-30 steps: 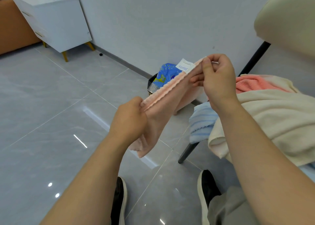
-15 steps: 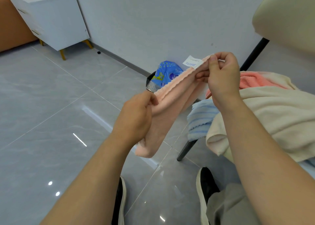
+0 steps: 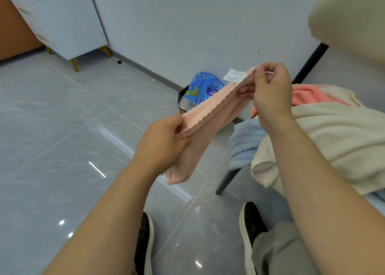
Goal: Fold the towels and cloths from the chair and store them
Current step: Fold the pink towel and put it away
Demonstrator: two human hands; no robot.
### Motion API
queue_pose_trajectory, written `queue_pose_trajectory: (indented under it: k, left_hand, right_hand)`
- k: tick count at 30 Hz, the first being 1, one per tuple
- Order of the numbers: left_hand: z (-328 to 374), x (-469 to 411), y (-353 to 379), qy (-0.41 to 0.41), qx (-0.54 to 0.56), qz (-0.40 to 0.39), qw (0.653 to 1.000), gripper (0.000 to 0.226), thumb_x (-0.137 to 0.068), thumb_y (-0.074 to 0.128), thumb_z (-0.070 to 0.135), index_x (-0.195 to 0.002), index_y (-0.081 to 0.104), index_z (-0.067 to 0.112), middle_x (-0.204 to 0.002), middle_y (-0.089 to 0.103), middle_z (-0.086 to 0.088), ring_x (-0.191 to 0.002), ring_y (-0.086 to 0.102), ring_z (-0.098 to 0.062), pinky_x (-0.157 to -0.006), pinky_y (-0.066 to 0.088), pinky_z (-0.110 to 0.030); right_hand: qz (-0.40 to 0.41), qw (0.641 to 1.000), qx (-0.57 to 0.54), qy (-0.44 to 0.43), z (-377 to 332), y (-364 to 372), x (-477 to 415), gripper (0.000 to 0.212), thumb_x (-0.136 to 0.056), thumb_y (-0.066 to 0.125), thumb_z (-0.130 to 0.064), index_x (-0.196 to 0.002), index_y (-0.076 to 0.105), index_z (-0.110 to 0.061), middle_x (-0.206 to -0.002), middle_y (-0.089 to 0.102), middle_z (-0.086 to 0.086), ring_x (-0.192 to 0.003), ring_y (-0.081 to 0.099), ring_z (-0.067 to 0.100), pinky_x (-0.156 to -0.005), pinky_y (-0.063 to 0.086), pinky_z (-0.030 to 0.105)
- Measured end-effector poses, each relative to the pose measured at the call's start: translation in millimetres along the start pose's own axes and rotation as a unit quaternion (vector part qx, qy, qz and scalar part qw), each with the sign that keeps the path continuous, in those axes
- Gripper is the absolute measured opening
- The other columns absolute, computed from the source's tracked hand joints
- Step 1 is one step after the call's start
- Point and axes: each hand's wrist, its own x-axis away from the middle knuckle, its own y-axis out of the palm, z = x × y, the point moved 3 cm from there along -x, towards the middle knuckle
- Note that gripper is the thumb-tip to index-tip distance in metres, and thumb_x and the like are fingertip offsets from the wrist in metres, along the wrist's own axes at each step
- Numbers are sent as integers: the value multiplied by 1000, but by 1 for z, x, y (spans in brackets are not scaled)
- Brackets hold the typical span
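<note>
The left hand (image 3: 160,145) and right hand (image 3: 268,91) each pinch an end of the pale-pink scallop-edged cloth (image 3: 210,112), stretched in air beside the cream chair (image 3: 354,20); blue print on its white tag (image 3: 234,76) is unreadable

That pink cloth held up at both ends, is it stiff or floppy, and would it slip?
Probably floppy: the pink cloth hangs limp below the left hand. Likely light: that hand and the right hand hold it by pinches alone. Its fuzzy surface suggests it would not slip easily.
</note>
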Motion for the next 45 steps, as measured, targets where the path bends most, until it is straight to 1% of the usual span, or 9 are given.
queue_pose_trajectory:
  k: [7,10,14,21,32,36,41,43,45]
  left_hand:
    - [-11,-3,-6,44,-100,20,994,26,-94,64,37,-77,49,24,-73,48,4,-71,49,-21,-61,36,-34]
    - [-18,-3,-4,26,-148,-21,988,37,-99,52,44,-69,47,22,-69,45,0,-69,49,-23,-62,38,-36]
    - [-22,-2,-5,3,-210,-55,976,33,-100,49,41,-81,61,17,-70,44,-1,-72,51,-25,-63,40,-35]
    - [-28,3,-30,-53,-160,-24,985,14,-77,61,20,-68,52,15,-70,54,-2,-67,53,-22,-53,35,-30]
    - [-55,6,-59,-90,-122,77,986,35,-98,52,28,-72,57,6,-63,55,-6,-66,54,-27,-59,43,-41]
    - [-56,8,-67,-99,-67,133,984,24,-104,48,30,-89,58,15,-72,55,7,-72,49,-19,-63,32,-32]
    - [-58,10,-76,-135,44,168,975,10,-103,49,21,-104,56,27,-88,57,14,-85,49,-11,-64,34,-11]
    - [-60,12,-80,-138,64,186,971,9,-101,52,21,-104,57,28,-87,56,17,-77,50,-8,-61,34,-4]
    - [-61,14,-85,-146,73,206,965,12,-100,55,24,-110,58,31,-87,57,15,-76,54,-3,-61,35,-5]
  right_hand:
    - [13,1000,-7,12,6,-4,-2,12,-105,43,-16,-96,47,-21,-85,71,19,-61,71,25,-62,61,37]
    - [15,1000,-8,10,7,-5,-2,12,-106,42,-16,-96,46,-22,-87,72,18,-61,71,23,-62,60,36]
    - [13,1000,-1,11,11,-3,-2,12,-106,42,-16,-96,46,-22,-92,71,23,-62,72,24,-63,61,38]
    - [39,999,-19,25,15,-6,-6,10,-106,41,-16,-98,46,-19,-86,72,18,-60,71,22,-65,61,36]
    - [46,991,-82,92,27,-6,-12,9,-107,41,-19,-100,46,-16,-86,71,18,-59,70,23,-61,59,35]
    - [50,992,-62,102,30,-7,-13,8,-106,44,-22,-104,48,-16,-89,63,10,-53,65,15,-55,58,33]
    - [46,992,-38,115,34,-8,-13,6,-105,47,-23,-105,51,-17,-91,65,8,-55,67,14,-50,53,30]
    - [38,992,-28,117,36,-8,-12,8,-104,48,-22,-107,52,-16,-92,66,7,-55,68,15,-47,50,27]
    - [31,992,-17,120,37,-8,-12,8,-104,49,-21,-108,53,-15,-97,65,6,-53,67,14,-42,45,25]
